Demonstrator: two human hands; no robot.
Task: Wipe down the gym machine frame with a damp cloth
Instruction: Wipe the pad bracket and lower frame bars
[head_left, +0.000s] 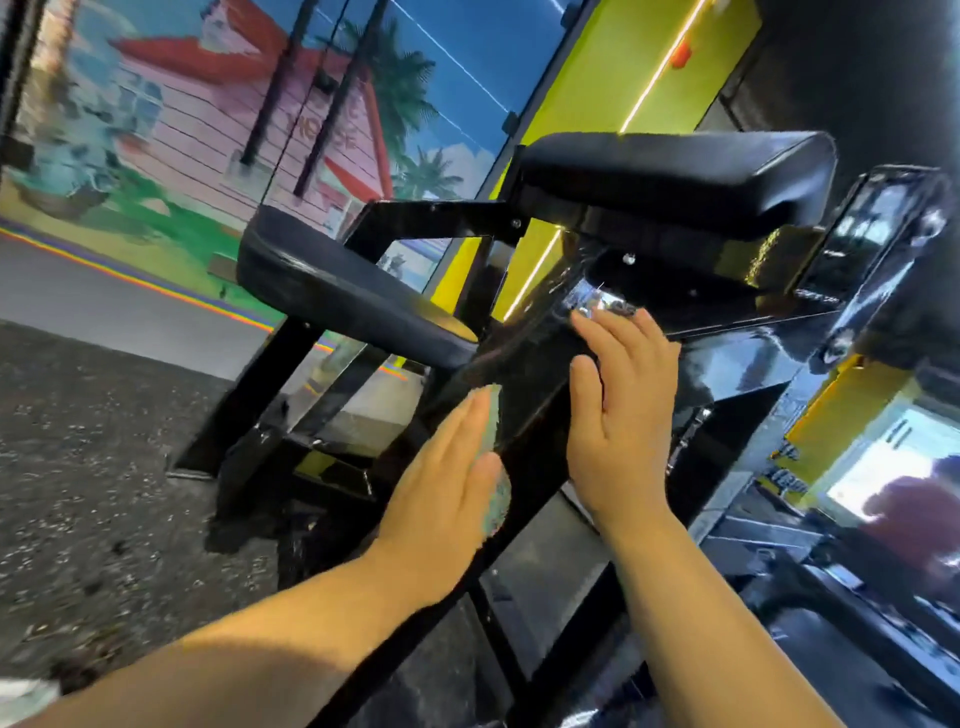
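The dark speckled rubber floor (78, 467) fills the lower left of the frame; a painted beach-house mural (182, 130) covers the upper left. A black padded seat cushion (343, 291) sits centre-left. Below centre, the left hand (441, 499) presses a teal-grey damp cloth (498, 493) flat against the glossy black metal machine frame (524, 384), fingers straight and released. Just right of centre, the right hand (618, 415) rests on the same beam higher up, fingers extended, grasping nothing. A second black pad (675, 171) occupies the upper right.
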